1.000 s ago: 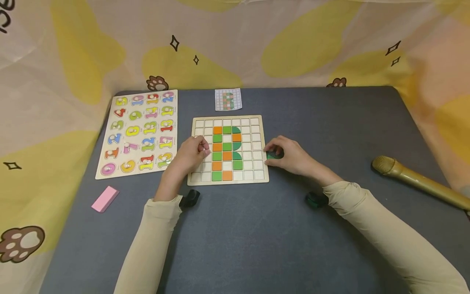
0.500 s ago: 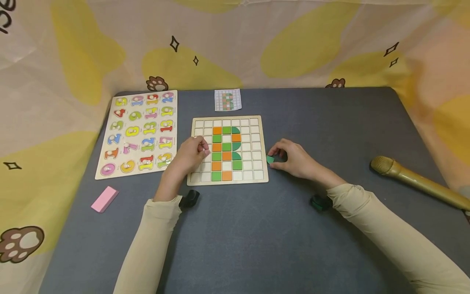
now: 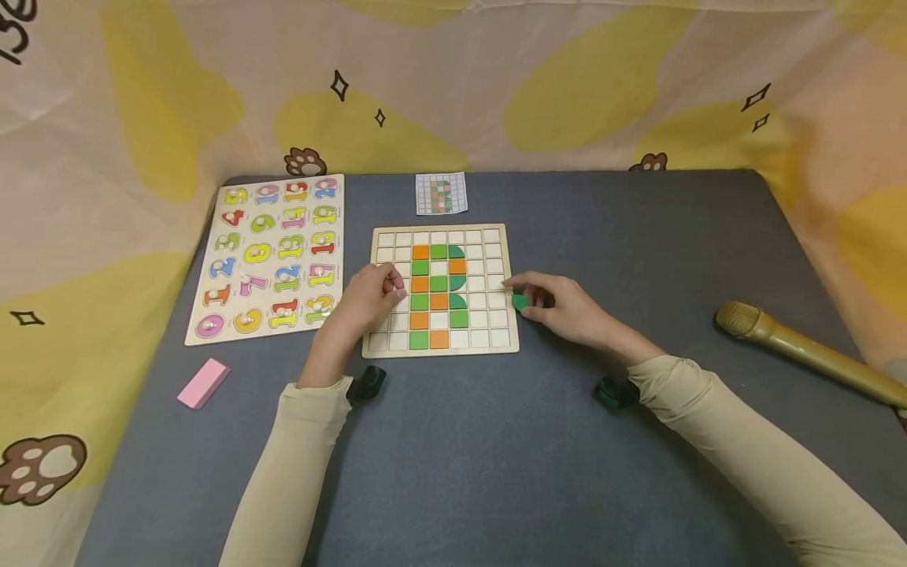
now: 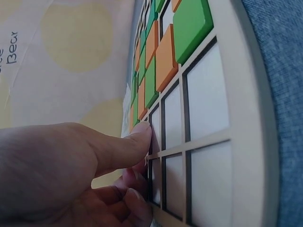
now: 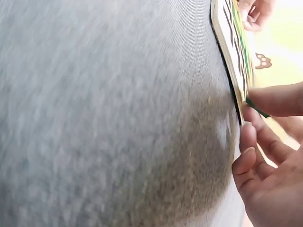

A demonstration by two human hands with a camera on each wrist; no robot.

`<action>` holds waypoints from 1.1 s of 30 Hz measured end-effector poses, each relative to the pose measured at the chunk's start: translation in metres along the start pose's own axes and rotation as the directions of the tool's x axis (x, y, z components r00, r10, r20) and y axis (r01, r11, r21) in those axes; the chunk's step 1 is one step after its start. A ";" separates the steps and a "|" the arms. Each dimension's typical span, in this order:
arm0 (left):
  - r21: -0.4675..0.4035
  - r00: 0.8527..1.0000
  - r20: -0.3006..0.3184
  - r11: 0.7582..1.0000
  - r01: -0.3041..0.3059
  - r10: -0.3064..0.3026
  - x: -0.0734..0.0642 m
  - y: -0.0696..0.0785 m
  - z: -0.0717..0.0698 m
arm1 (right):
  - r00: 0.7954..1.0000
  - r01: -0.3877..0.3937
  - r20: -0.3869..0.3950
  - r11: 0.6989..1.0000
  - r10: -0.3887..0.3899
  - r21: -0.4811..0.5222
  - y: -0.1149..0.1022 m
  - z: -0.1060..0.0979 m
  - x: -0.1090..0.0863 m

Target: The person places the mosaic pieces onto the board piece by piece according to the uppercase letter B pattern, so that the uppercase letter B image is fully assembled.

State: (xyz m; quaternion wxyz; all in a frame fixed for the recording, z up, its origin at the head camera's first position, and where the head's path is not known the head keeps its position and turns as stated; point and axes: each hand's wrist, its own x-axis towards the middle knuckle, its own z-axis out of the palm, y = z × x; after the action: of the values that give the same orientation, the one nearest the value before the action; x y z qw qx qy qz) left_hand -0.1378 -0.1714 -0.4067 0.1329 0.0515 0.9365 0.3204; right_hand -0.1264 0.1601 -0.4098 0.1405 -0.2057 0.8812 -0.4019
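Observation:
A wooden grid board (image 3: 512, 335) lies on the table, with orange, light green and dark green tiles (image 3: 439, 301) set in its middle columns. Just off its right edge, my right hand (image 3: 567, 307) pinches a small dark green tile (image 3: 520, 302); its full outline is partly covered by the fingers. In the right wrist view, that green tile (image 5: 257, 108) shows edge-on under the thumb. My left hand (image 3: 364, 302) rests at the board's left side, over bare cells. Its thumb (image 4: 139, 137) touches the grid, and the fingers bend loosely with nothing seen between them.
Left of the grid stands a number puzzle board (image 3: 305, 260). A printed pattern card (image 3: 441, 194) lies behind the grid. At the left front is a pink block (image 3: 203, 383), and a gold microphone (image 3: 808, 346) lies far right. A patterned cloth (image 3: 567, 79) hangs behind the table.
My right hand drew slightly away from the board, then came back, with a finger now reaching over the right edge. The green tile stays in its pinch. The left hand keeps its place.

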 end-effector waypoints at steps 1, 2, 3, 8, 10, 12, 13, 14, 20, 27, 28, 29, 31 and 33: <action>0.001 1.000 -0.001 1.000 -0.001 0.001 0.000 0.000 0.000 | 1.000 -0.001 -0.008 1.000 0.001 0.014 -0.001 0.001 0.000; 0.002 1.000 -0.002 1.000 -0.003 0.003 0.000 0.000 0.000 | 1.000 -0.005 -0.019 1.000 0.005 0.029 -0.001 0.003 0.001; 0.002 1.000 -0.001 1.000 -0.003 0.003 0.000 0.001 0.000 | 0.999 -0.009 -0.036 0.999 0.010 0.045 -0.002 0.005 0.002; -0.006 1.000 0.000 1.000 -0.003 0.003 -0.001 0.001 0.000 | 0.992 -0.007 -0.122 0.994 0.020 0.106 -0.009 0.017 0.004; -0.006 1.000 -0.001 1.000 -0.004 0.004 0.000 0.001 0.000 | 0.992 0.003 -0.128 0.993 0.012 0.120 -0.013 0.023 0.004; -0.004 1.000 -0.001 1.000 -0.007 0.007 0.000 0.001 0.000 | 0.993 0.016 -0.117 0.992 -0.001 0.123 -0.018 0.029 0.004; -0.003 1.000 -0.002 1.000 -0.006 0.006 0.000 0.000 0.000 | 0.994 0.019 -0.109 0.992 -0.006 0.123 -0.020 0.032 0.004; -0.001 1.000 -0.003 1.000 -0.007 0.007 0.000 0.000 0.001 | 0.995 0.026 -0.102 0.992 -0.014 0.124 -0.022 0.035 0.004; 0.000 1.000 -0.002 1.000 -0.005 0.005 0.001 -0.001 0.001 | 0.994 0.065 -0.097 0.988 -0.052 0.140 -0.034 0.047 0.007; -0.001 1.000 0.003 1.000 0.010 -0.010 0.000 -0.001 0.000 | 0.996 0.036 -0.084 0.979 -0.019 0.200 -0.043 0.057 0.012; 0.000 1.000 0.003 1.000 0.008 -0.008 0.000 -0.001 0.000 | 0.997 0.021 -0.082 0.978 -0.004 0.205 -0.044 0.059 0.012; 0.001 1.000 0.004 1.000 0.008 -0.008 0.000 -0.001 0.000 | 0.997 0.004 -0.078 0.977 0.013 0.213 -0.044 0.061 0.012; 0.000 1.000 0.004 1.000 0.007 -0.007 0.000 -0.001 0.000 | 0.996 -0.027 -0.079 0.977 0.045 0.214 -0.046 0.063 0.013; -0.003 1.000 0.003 1.000 0.008 -0.008 -0.001 0.000 0.000 | 0.994 -0.048 -0.084 0.980 0.065 0.194 -0.048 0.065 0.014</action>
State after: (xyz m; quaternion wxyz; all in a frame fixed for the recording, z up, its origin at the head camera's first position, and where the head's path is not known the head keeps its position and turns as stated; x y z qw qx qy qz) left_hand -0.1374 -0.1715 -0.4062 0.1358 0.0480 0.9361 0.3210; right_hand -0.0997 0.0826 -0.4160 0.1313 -0.1477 0.8492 -0.4897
